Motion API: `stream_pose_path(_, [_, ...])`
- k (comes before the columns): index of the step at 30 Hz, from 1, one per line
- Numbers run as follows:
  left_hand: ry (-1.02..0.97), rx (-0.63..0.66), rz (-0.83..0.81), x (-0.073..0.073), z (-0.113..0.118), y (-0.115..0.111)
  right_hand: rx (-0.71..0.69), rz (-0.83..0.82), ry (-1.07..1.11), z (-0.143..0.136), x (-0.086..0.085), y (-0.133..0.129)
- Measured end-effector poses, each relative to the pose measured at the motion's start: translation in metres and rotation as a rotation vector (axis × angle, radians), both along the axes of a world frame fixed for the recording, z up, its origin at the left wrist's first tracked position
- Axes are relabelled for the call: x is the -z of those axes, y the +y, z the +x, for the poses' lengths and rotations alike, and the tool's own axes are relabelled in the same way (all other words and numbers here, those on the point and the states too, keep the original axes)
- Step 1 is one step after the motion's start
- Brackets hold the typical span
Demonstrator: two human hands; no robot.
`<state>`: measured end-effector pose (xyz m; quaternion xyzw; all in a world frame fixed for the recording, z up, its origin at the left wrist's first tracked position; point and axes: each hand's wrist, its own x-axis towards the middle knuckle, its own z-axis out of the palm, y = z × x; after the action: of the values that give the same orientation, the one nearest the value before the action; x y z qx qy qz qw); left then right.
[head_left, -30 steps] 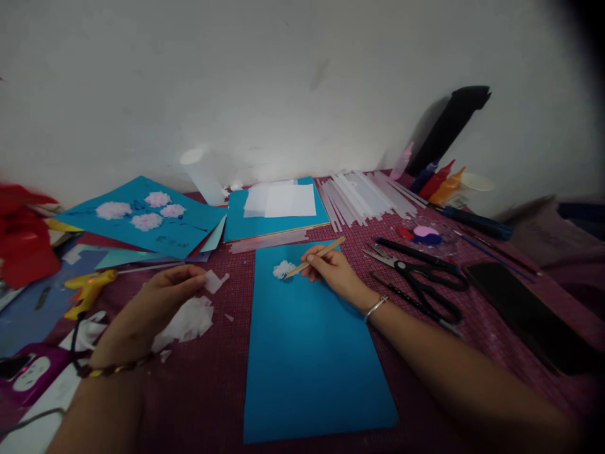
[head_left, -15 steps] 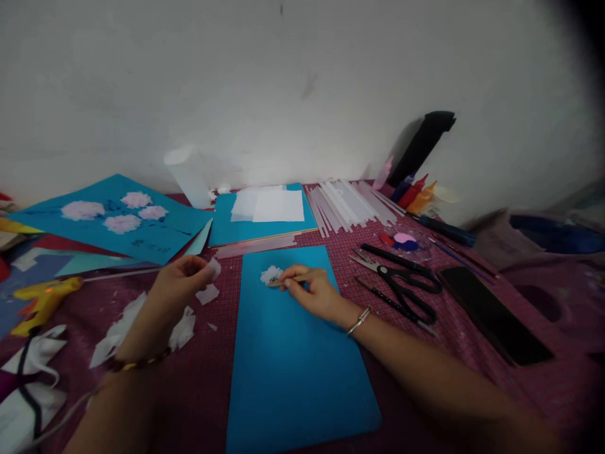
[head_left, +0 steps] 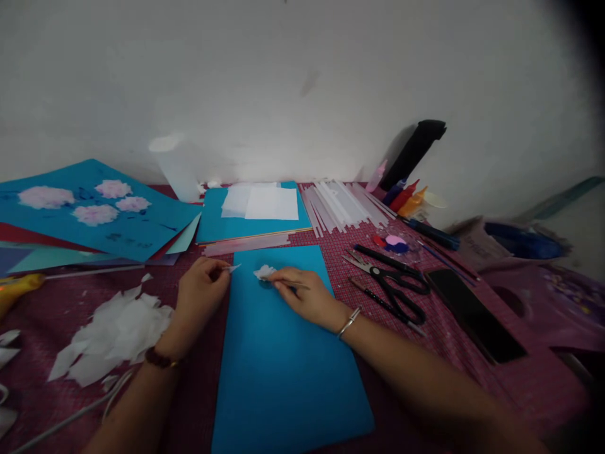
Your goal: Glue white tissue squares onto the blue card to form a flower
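Note:
A blue sheet [head_left: 288,366] lies in front of me, with a small white paper flower [head_left: 265,272] near its top. My right hand [head_left: 305,296] pinches a thin brown stick [head_left: 297,285] over the sheet, its fingertips at the flower's right edge. At the sheet's upper left edge, my left hand [head_left: 203,290] is closed on a small white paper piece [head_left: 232,268], which points toward the flower. A heap of white paper pieces [head_left: 120,331] is left of my left forearm.
Scissors [head_left: 392,284], a phone [head_left: 475,314] and paint bottles [head_left: 406,198] lie right. White strips [head_left: 343,205] and stacked white sheets [head_left: 271,203] are behind. A blue sheet with pink-white flowers [head_left: 142,236] and a yellow glue gun [head_left: 19,291] are left.
My left hand has moved right and down to the sheet's edge with the paper piece, uncovering the heap. My right hand's stick now lies at a different angle. The view has shifted slightly.

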<state>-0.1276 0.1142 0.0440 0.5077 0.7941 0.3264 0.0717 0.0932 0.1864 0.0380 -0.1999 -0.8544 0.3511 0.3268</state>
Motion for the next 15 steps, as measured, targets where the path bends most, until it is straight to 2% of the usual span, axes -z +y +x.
stream_pose_path(4, [0.032, 0.047, -0.02, 0.002, 0.01, -0.002, 0.055, -0.06, 0.01, -0.001, 0.0, 0.0])
stream_pose_path(10, [-0.143, 0.068, -0.13, 0.006, 0.032, -0.004, 0.13, -0.209, 0.036, -0.004, 0.007, 0.005])
stream_pose_path(15, [-0.17, 0.092, -0.096, 0.008, 0.042, -0.008, 0.131, -0.305, 0.037, -0.004, 0.012, 0.007])
